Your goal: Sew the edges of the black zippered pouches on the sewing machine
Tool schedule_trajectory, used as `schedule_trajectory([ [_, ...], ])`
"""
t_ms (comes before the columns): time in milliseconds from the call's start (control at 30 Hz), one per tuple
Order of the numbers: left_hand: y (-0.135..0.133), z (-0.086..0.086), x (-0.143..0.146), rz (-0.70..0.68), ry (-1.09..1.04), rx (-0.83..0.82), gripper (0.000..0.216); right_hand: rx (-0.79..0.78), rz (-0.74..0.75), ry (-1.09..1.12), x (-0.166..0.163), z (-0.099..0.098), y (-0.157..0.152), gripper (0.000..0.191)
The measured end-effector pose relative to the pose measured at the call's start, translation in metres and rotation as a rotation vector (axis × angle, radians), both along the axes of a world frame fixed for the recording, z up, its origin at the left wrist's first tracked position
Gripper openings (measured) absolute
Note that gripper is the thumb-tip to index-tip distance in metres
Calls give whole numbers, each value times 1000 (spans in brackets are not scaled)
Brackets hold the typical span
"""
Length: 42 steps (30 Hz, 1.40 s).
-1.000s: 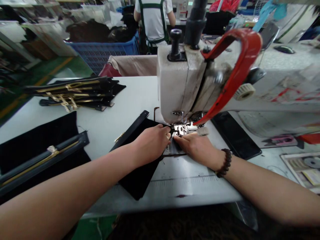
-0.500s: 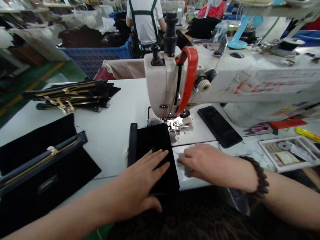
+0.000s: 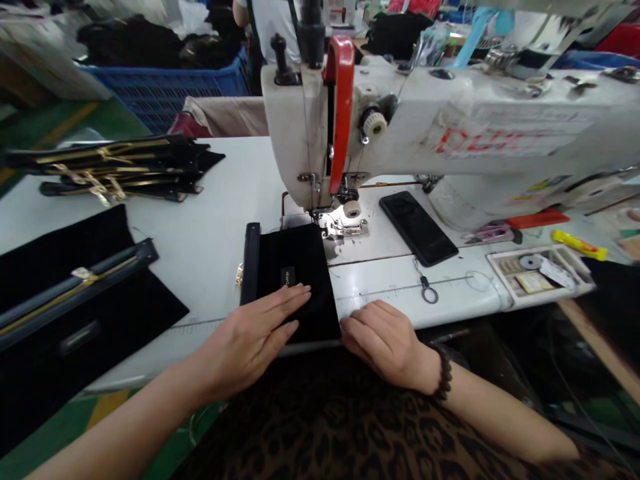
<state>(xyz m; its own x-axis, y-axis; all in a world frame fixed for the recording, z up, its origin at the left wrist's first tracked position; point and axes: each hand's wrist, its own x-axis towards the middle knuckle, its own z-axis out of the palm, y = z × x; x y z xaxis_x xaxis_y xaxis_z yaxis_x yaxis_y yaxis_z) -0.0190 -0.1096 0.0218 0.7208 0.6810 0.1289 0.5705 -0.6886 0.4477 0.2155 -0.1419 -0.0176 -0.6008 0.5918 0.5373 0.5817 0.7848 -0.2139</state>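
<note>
Beneath the sewing machine head (image 3: pixel 290 127) lies one corner of the black pouch (image 3: pixel 300 248) — probably part-done, stitching too dark to judge. Left hand (image 3: pixel 253 340) rests flat on it, fingers outstretched; right hand (image 3: pixel 385 343) curls at its near corner (pinching or not, cannot tell). Unfolded piece (image 3: pixel 85 287) leftward seems unjoined.

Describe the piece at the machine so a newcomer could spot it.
Find the white machine. Below and left of its red lever, a black piece lies under the left hand, the right hand by its right edge. Unlike the open piece and the pile farther left, it has a hand on it.
</note>
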Motion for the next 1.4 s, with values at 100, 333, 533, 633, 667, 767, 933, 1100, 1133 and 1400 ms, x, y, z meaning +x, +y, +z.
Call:
schedule_trajectory([
  [100,-5,-1,2,20,-27,46,38,49,6,15,-4,0,0,13],
  [333,-23,-11,15,-96,86,223,39,191,70,49,-5,-5,0,22],
  [533,-27,-18,18,-127,153,286,39,192,53,80,-3,-9,-2,23],
  [633,-28,-20,20,-112,158,311,36,201,41,89,-4,-9,-2,23],
  [667,-28,-21,20,-102,153,324,35,200,39,92,-4,-9,-2,23],
  [767,-30,-21,22,-89,137,375,32,187,32,104,-5,-9,-2,22],
  [933,-31,-18,23,-104,159,427,35,162,27,112,-3,-8,-3,18],
  [1100,-32,-19,25,-82,161,435,36,231,39,55,-1,-1,-1,17],
  [1133,-33,-20,25,-77,166,436,36,246,54,28,-1,1,0,18],
  [1400,-31,-17,22,-154,97,525,38,153,97,27,-5,14,0,26],
])
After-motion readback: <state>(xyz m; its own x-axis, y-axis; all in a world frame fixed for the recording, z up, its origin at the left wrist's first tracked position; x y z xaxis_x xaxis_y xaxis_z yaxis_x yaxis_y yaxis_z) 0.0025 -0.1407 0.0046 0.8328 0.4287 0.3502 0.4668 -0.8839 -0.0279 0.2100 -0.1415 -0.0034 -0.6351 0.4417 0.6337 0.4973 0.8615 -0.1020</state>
